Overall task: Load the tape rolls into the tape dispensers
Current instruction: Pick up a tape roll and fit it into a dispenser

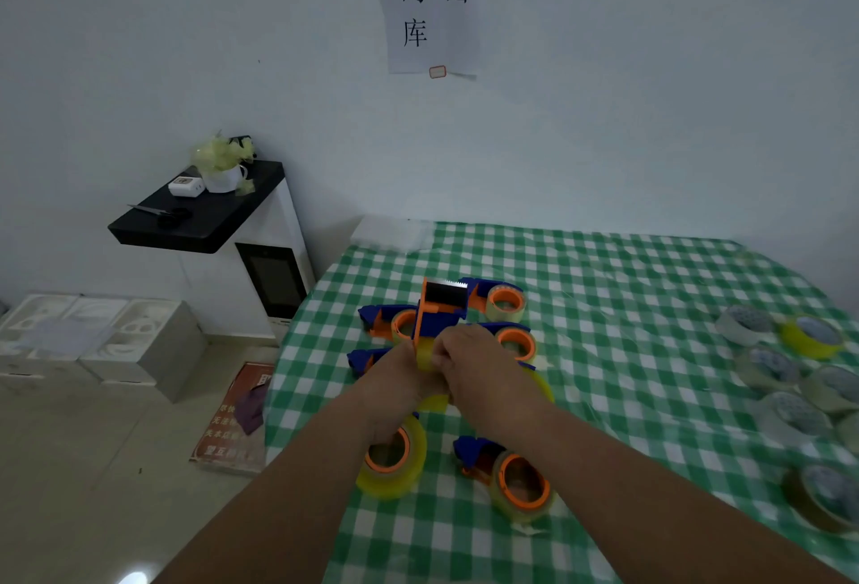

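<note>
I hold an orange-and-blue tape dispenser (pixel 440 309) upright above the green checked table (pixel 627 304), its toothed blade at the top. My left hand (pixel 395 379) grips its lower part from the left. My right hand (pixel 469 360) pinches the yellowish tape roll (pixel 425 358) mounted in it. Several loaded dispensers lie around my hands: one behind (pixel 499 300), one at the left (pixel 386 320), one at the right (pixel 513 341), two nearer me (pixel 395 458) (pixel 511 476). Loose tape rolls (pixel 785 369) sit at the table's right side.
The table's left edge drops to a tiled floor with a red poster (pixel 232 420). A white cabinet with a black top (pixel 204 216) stands at the wall, carrying scissors and a cup. White foam boxes (pixel 93 337) lie on the floor left.
</note>
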